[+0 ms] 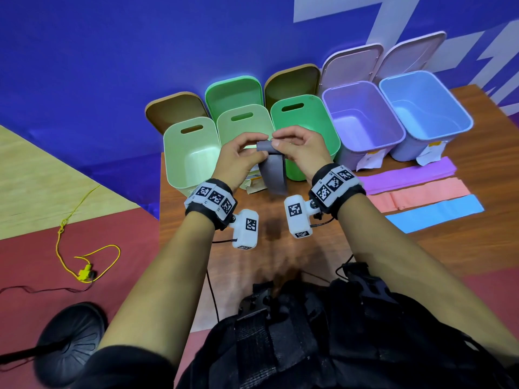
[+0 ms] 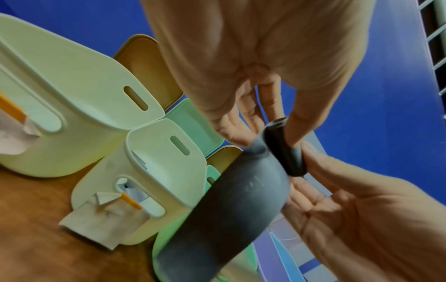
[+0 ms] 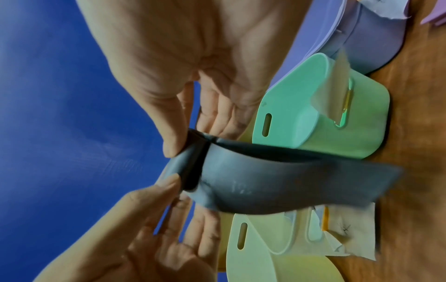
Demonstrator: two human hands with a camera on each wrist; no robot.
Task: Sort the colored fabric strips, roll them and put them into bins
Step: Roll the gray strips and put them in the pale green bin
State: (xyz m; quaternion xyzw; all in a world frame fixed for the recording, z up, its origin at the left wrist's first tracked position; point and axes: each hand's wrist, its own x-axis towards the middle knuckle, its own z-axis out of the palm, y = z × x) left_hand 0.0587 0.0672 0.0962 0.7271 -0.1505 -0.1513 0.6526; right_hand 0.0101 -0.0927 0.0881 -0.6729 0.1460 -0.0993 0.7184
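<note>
Five open bins stand in a row at the far edge of the wooden table [image 1: 280, 256]: a pale green bin [image 1: 191, 153] at the left, a second pale green bin [image 1: 244, 122], a brighter green bin [image 1: 309, 119], a lilac bin [image 1: 362, 119] and a light blue bin [image 1: 424, 105] at the right, each with its lid tipped up behind it against the blue wall [image 1: 140, 51]; what shows of their insides looks bare, though the hands hide part of the two middle ones. Four fabric strips are in view: a grey strip [image 1: 273, 175] held up in front of the middle bins, and three lying flat side by side on the table at the right, a purple strip [image 1: 407, 175], a pink strip [image 1: 421, 195] and a blue strip [image 1: 438, 211]. The left hand [image 1: 238, 161] and the right hand [image 1: 303, 150] each pinch the rolled top end of the grey strip between thumb and fingertips, the loose tail hanging down towards the table. Paper labels [image 2: 101, 225] are taped to the bin fronts. On the floor at the left lie a yellow cord [image 1: 84, 259] and a black round stand base [image 1: 70, 343]
</note>
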